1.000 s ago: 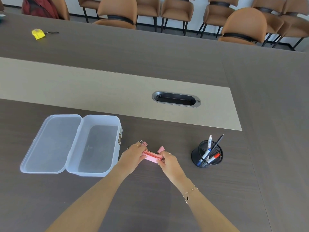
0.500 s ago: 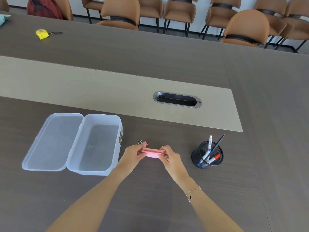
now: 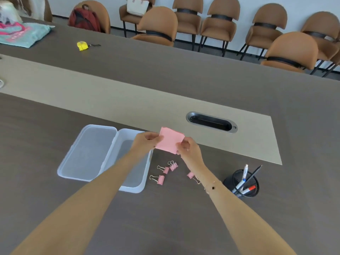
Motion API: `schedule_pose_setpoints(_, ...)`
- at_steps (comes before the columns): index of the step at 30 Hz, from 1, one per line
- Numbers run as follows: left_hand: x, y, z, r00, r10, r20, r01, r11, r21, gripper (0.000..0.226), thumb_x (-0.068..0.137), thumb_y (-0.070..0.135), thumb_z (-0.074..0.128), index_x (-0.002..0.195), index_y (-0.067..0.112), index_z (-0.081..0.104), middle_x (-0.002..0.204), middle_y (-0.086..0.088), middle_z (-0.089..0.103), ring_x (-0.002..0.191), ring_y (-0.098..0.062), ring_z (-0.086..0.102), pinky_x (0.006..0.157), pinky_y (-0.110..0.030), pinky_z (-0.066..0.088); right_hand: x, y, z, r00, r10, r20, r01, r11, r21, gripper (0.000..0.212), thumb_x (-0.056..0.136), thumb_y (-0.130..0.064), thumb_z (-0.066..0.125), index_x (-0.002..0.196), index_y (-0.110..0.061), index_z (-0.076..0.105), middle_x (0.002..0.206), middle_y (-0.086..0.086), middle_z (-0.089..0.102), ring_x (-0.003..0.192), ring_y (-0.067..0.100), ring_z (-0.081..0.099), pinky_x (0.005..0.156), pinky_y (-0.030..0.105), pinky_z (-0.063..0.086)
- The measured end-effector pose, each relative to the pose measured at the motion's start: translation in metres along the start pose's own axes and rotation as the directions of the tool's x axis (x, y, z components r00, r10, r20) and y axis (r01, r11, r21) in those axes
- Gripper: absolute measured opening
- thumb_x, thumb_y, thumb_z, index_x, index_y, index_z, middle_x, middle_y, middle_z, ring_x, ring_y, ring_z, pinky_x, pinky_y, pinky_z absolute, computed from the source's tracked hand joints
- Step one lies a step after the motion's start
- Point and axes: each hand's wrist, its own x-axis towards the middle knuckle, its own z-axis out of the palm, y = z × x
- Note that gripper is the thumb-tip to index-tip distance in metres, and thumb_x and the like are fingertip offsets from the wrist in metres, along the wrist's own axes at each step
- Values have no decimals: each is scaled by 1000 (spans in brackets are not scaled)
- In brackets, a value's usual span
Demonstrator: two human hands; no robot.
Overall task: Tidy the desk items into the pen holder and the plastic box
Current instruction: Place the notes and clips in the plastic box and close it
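1. While both hands are raised above the bench (image 3: 184,227), the left hand (image 3: 145,142) and right hand (image 3: 187,150) each pinch one side of a pink pad of notes (image 3: 170,141), grip clenched on it.
2. Four pink binder clips (image 3: 166,170) lie loose on the bench below the pad.
3. Left of them sits the open plastic box (image 3: 132,186), partly under the left forearm.
4. Right of them stands the black pen holder (image 3: 241,183) with pens.

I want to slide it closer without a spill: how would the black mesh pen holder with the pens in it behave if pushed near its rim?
The black mesh pen holder looks light, so it probably slides easily on the smooth table. The pens lean past its rim to one side, so a high push might tip it; pushing low seems safer.
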Motion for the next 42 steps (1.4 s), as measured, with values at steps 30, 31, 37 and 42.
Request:
schedule_pose_setpoints(30,70,-85,-41,961,44,-274,78,904,420,23,96,19,41,89,4,58,87,-10,54,69,-27,50,50,-32,38,23,66,49,946,234,-226,-320,798,-511,42,80,7,44,116,-7,60,126,14,52,112,31,51,88,39,48)
schedule_pose_setpoints(31,62,-72,-38,953,133,-272,-8,909,417,23,97,16,38,100,6,58,98,-8,54,76,-27,52,56,-37,45,19,68,43,952,215,-216,-303,751,-587,44,81,5,45,122,-8,56,130,14,49,115,33,48,94,41,46)
schedule_pose_setpoints(37,3,-22,29,844,363,396,-537,591,602,24,98,15,36,114,12,54,110,-5,60,86,-27,63,72,-35,46,-13,99,13,962,265,-61,-202,546,-813,47,92,-19,51,137,-15,38,144,7,36,125,28,41,91,38,49)
schedule_pose_setpoints(42,-12,-62,79,958,-55,281,-215,509,833,30,93,16,46,122,7,45,122,-12,49,104,-31,62,80,-36,49,-23,114,13,989,125,-81,-142,624,-768,24,98,-10,41,117,-11,56,117,4,52,108,19,50,79,26,51)
